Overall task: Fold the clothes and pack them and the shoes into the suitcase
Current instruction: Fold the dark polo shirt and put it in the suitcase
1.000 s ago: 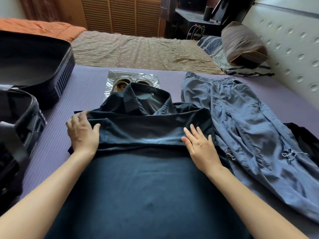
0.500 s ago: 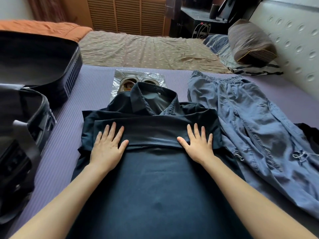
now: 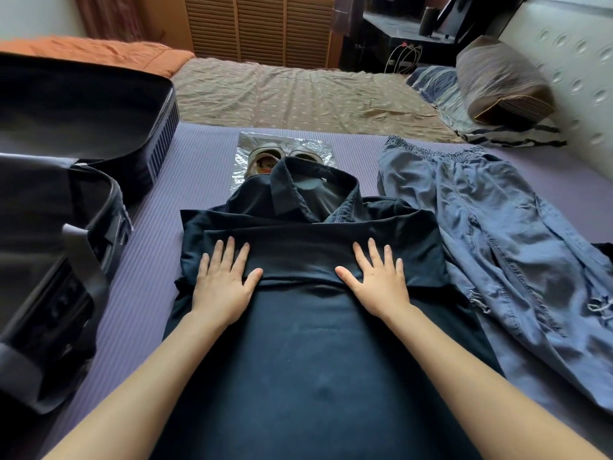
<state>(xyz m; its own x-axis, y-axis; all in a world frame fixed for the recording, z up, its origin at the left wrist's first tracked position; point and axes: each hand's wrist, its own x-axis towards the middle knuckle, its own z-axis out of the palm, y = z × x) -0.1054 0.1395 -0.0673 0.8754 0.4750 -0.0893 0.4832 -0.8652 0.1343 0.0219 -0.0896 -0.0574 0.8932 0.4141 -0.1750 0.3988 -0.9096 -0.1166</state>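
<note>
A dark navy shirt (image 3: 315, 360) lies flat on a purple mat (image 3: 149, 277), directly in front of the person. Its long axis runs straight away from the person. The collar (image 3: 311, 190) is at the far end and points toward the far side of the mat, while the hem end runs off the bottom of the view between the forearms. Part of the shirt is folded crosswise over the body, making a band that lies square to the long axis.

Both hands lie palm down on this band. The left hand (image 3: 222, 287) has its fingers straight and slightly spread and presses near the band's left end. The right hand (image 3: 378, 287) is just as flat and spread and presses nearer the band's right end. Neither hand grips the cloth. The thumbs point inward toward each other along the band's near edge.

Just beyond the collar, a pair of shoes (image 3: 265, 159) sits on a clear plastic bag (image 3: 245, 151), with the collar covering their near part. To the right of the shirt lie light blue trousers (image 3: 497, 244), touching its right side. Their elastic waistband is at the far end, and the legs run back toward the person, angled to the right. A bit of black cloth (image 3: 607, 250) shows at the right edge.

On the left an open black suitcase (image 3: 66, 194) rests with both halves showing. Past the mat are a beige sheet (image 3: 298, 94), an orange blanket (image 3: 99, 51) and a striped pillow (image 3: 501, 84).
</note>
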